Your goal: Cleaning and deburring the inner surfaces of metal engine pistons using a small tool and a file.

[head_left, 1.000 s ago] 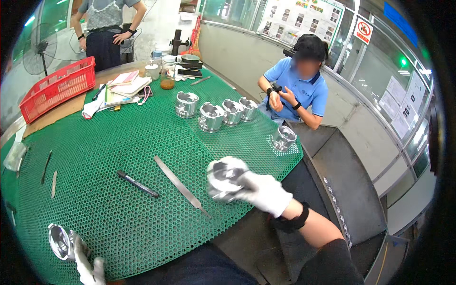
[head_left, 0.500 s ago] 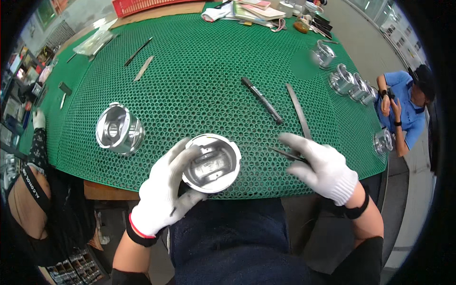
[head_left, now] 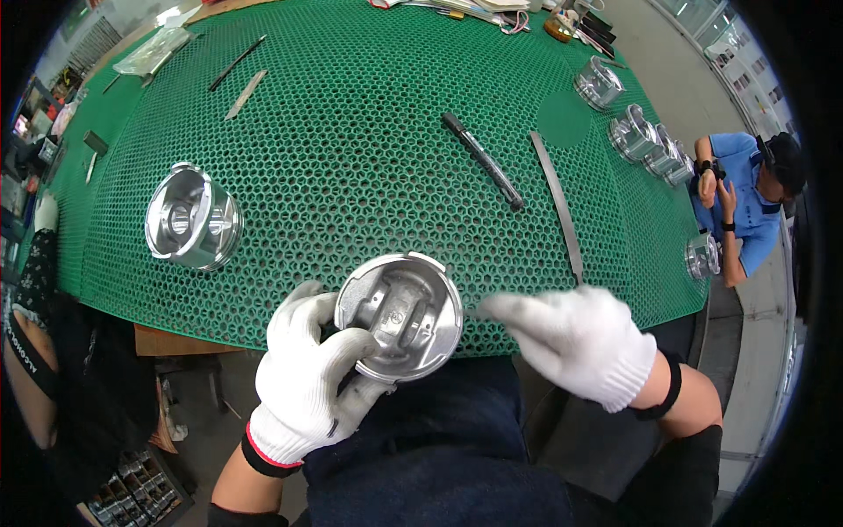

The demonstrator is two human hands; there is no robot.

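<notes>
My left hand (head_left: 312, 373), in a white knit glove, grips a silver engine piston (head_left: 399, 318) by its side at the table's near edge. The piston is tilted with its hollow underside facing up toward me, the thumb over its rim. To its right, my gloved right hand (head_left: 571, 338) has its fingers drawn together and pointing at the piston, a little apart from it. The fingertips are smeared by motion, and what they hold is hidden. Just beyond that hand lies a flat metal strip (head_left: 558, 202). A dark marker pen (head_left: 483, 162) lies left of the strip.
Another piston (head_left: 193, 217) stands on the green perforated mat (head_left: 351, 158) at left. Several pistons (head_left: 634, 133) line the right edge. Farther off lie a thin dark rod (head_left: 237, 63), a pale strip (head_left: 246, 95) and a plastic bag (head_left: 154, 51). People are at both sides.
The held piston has turned and tilted in my left hand, moving slightly right. My right hand has dropped a little and drawn its fingers together; the thin dark tool seen in it earlier no longer shows.
</notes>
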